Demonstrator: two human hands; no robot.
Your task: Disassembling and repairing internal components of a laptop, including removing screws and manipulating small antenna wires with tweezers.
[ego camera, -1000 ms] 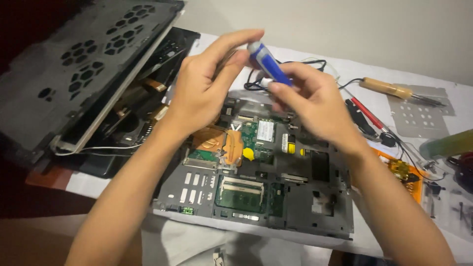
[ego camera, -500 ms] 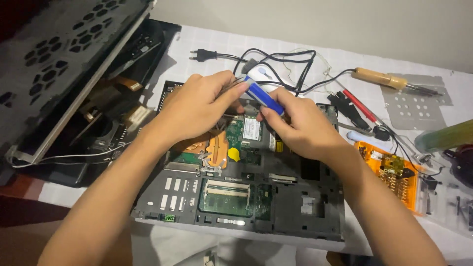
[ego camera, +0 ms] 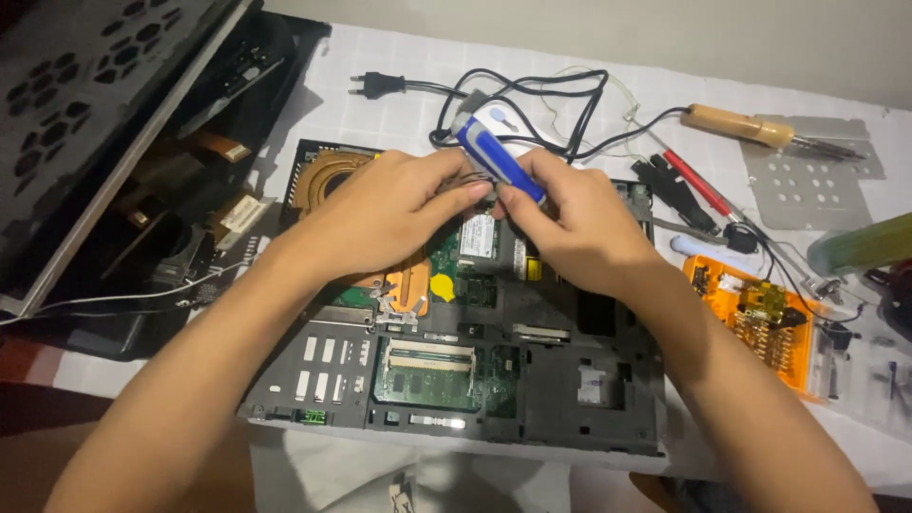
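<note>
While both hands meet over the opened laptop at desk centre, right hand grips a blue-white tool, tip down at the board; left hand pinches nr the tip. Orange bit case at 3 o'clock. Step looks mid-way; next needs steady, precise tip placement.

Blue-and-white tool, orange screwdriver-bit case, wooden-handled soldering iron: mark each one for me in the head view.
blue-and-white tool (ego camera: pixel 494 157), head view, on its blue grip above the right hand's fingers.
orange screwdriver-bit case (ego camera: pixel 793 347), head view, on its orange tray at the right edge.
wooden-handled soldering iron (ego camera: pixel 731 123), head view, on its wooden handle.
</note>
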